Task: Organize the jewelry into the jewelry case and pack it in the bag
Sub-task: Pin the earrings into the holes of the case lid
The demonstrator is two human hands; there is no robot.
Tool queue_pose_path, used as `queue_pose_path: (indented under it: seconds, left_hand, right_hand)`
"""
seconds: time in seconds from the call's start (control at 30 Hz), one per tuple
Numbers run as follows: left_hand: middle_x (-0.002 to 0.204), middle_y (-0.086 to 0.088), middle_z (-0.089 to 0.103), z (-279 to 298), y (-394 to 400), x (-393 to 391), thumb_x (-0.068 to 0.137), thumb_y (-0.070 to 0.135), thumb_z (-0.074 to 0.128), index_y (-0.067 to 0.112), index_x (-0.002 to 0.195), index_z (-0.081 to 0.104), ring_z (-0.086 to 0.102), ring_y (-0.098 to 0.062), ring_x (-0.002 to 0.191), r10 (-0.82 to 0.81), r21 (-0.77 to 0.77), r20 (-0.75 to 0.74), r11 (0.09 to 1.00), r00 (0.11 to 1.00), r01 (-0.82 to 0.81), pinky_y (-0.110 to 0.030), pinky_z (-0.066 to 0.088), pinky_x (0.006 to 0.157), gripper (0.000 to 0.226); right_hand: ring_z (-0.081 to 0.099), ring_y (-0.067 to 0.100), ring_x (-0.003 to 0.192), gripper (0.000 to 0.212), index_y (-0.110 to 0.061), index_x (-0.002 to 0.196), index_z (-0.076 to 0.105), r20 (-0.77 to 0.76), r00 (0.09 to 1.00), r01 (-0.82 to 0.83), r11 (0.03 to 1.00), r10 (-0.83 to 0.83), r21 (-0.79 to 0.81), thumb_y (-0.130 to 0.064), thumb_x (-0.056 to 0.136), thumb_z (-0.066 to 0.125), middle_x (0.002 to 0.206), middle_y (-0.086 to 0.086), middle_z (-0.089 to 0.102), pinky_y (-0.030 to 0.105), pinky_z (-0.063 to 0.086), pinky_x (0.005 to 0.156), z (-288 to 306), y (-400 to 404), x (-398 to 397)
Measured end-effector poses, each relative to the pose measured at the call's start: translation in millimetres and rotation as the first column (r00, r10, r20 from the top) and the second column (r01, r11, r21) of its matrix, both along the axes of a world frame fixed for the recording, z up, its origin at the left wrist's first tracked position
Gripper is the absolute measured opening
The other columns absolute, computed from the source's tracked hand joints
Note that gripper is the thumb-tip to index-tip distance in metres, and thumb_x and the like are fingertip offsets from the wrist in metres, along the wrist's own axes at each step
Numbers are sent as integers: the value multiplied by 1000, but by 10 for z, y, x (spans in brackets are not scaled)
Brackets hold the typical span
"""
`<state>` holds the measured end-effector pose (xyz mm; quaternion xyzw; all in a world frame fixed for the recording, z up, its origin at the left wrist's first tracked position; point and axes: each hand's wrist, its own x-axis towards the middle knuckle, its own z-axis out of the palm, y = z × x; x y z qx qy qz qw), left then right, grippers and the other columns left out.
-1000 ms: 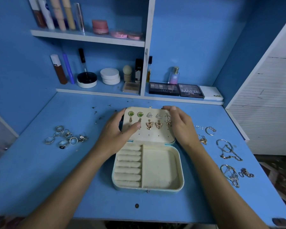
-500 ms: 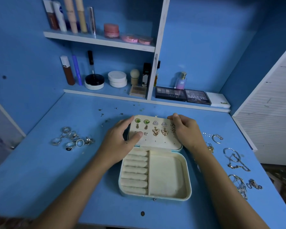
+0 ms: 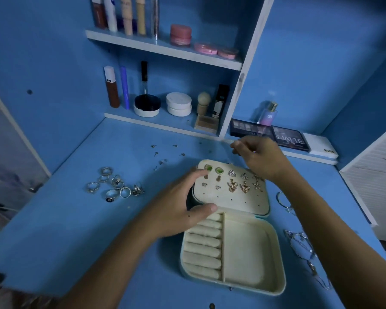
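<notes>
Rings (image 3: 114, 186) are lying on the worktop (image 3: 54, 230), well left of the jewelry case (image 3: 243, 253). The left hand (image 3: 178, 210) is gripping its earring panel; keep it steady. The right hand (image 3: 259, 157) is hovering behind, fingers pinched together, contents unclear.

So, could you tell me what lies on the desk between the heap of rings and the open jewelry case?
In the head view, the left hand lies between the rings and the jewelry case; otherwise bare desk.
</notes>
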<state>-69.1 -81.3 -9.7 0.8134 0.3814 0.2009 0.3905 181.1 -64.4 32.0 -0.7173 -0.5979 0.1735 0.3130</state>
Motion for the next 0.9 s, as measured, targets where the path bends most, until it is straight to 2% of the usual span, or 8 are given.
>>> queue_pose_path:
  seconds: [0.1,0.17,0.23,0.3,0.4,0.57,0.77,0.9]
  left_hand:
    - [129,26,50,8,7,-55,81,56,68,51,119,37,49,2,111,14,-10,-13,1000,1000,-14,-29,44,90,49]
    - [121,27,54,1,32,-82,81,52,71,44,107,42,51,7,98,1,9,-1,1000,1000,-1,-21,40,77,40]
    - [118,27,55,-13,58,-89,78,50,74,38,101,47,52,7,97,-25,37,12,999,1000,25,-16,36,73,38]
    - [119,29,54,-25,75,-93,76,51,75,36,102,49,51,6,104,-45,46,19,998,999,44,-12,36,76,40]
    - [130,35,48,-31,89,-113,74,52,77,38,104,49,49,10,111,-66,32,19,997,998,65,-10,36,82,44]
    - [151,40,23,-9,105,-135,71,52,79,37,103,49,41,14,124,-118,-1,10,993,993,118,-15,38,95,46]
    - [143,33,39,5,120,-138,71,55,79,38,101,47,45,15,111,-128,1,6,992,992,128,-14,36,84,47]
    - [137,33,44,21,124,-136,71,54,79,36,102,48,48,11,114,-122,7,15,993,992,121,-13,37,83,48]
  right_hand:
    - [67,11,93,21,-22,97,75,11,992,-126,992,126,9,-34,99,58,91,-8,75,19,49,81,5,186,-125]
    - [67,10,91,15,-21,96,76,21,976,-215,976,215,13,-27,97,62,90,-7,75,18,49,83,18,317,-231]
    - [66,9,85,11,-18,94,77,43,952,-303,953,302,23,-23,95,66,86,-6,73,10,46,75,35,444,-348]
    - [64,5,81,8,-18,94,77,59,922,-383,924,382,4,-20,93,69,85,-9,72,7,45,74,50,568,-462]
    - [63,-1,78,8,-23,96,77,70,879,-464,879,472,-109,-23,92,71,87,-11,74,13,49,79,59,743,-603]
    - [64,11,81,11,-29,99,78,80,817,-540,806,571,-242,-30,90,72,88,-3,75,21,49,76,40,949,-785]
    - [51,-4,56,18,-39,101,78,92,745,-592,718,661,-365,-37,83,79,55,-24,56,7,36,58,57,1034,-964]
    - [51,-5,54,22,-36,103,78,101,726,-596,697,680,-399,-34,81,81,51,-24,54,6,36,54,61,1076,-1049]
